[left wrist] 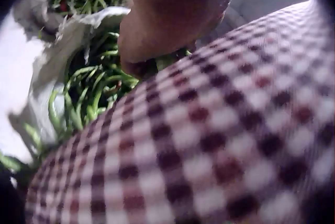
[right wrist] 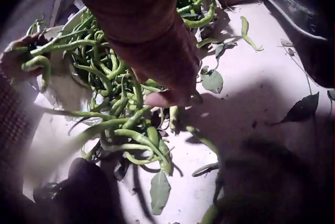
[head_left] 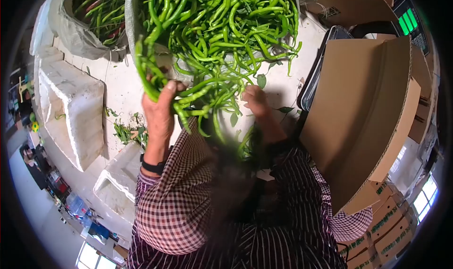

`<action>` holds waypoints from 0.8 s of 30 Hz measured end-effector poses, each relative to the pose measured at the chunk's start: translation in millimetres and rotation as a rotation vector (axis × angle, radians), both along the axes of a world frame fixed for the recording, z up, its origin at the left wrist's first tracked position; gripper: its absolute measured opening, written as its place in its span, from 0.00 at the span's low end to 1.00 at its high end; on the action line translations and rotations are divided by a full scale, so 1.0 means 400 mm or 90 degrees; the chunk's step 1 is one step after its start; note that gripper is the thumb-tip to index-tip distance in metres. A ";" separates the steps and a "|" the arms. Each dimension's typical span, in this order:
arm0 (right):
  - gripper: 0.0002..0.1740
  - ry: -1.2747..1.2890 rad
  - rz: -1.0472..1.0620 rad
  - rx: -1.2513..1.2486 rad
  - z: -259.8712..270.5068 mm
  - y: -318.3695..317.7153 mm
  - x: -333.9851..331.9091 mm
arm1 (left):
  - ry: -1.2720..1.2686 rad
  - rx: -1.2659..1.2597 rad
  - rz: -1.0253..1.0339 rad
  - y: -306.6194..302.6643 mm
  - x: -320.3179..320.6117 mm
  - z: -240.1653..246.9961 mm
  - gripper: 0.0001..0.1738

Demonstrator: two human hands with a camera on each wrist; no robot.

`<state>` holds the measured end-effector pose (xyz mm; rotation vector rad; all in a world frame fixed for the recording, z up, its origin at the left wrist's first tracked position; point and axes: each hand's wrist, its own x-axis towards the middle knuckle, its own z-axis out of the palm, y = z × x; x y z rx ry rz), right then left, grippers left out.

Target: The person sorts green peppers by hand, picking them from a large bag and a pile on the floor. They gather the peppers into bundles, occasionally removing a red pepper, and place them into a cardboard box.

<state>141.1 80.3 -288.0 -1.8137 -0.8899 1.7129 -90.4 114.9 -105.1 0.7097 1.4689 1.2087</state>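
My left hand [head_left: 159, 109] grips a bunch of long green chili peppers [head_left: 147, 86], thumb on top, at the near left side of the pile. In the left wrist view a checked sleeve covers most of that hand's work. My right hand [head_left: 257, 102] is at the near right edge of the loose chili peppers [head_left: 214, 97], its fingers curled. From the right wrist view, its thumb and fingers [right wrist: 159, 99] pinch among the peppers there. The main heap of chili peppers [head_left: 222, 28] spills from a large pale sack [head_left: 133, 21] onto the floor.
A second bag [head_left: 71, 45] of green and reddish peppers stands at the far left. White foam boxes [head_left: 85, 104] lie on the left. At right are an open cardboard box [head_left: 349, 108] and a scale with a green display [head_left: 408, 21]. Loose leaves [head_left: 261, 81] litter the floor.
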 end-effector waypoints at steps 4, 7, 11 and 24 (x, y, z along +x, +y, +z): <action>0.11 0.006 -0.019 0.013 -0.005 -0.058 0.013 | -0.162 -0.109 -0.032 -0.009 -0.048 -0.026 0.25; 0.11 -0.023 0.029 0.103 -0.036 -0.088 0.006 | -0.196 -0.383 -0.036 -0.079 -0.043 -0.157 0.20; 0.14 0.107 0.000 -0.083 0.037 -0.135 0.001 | -0.205 -0.352 -0.205 -0.147 -0.005 -0.158 0.12; 0.17 0.467 -0.298 -0.435 -0.020 -0.171 -0.187 | 0.682 0.116 -0.549 -0.095 0.037 -0.334 0.32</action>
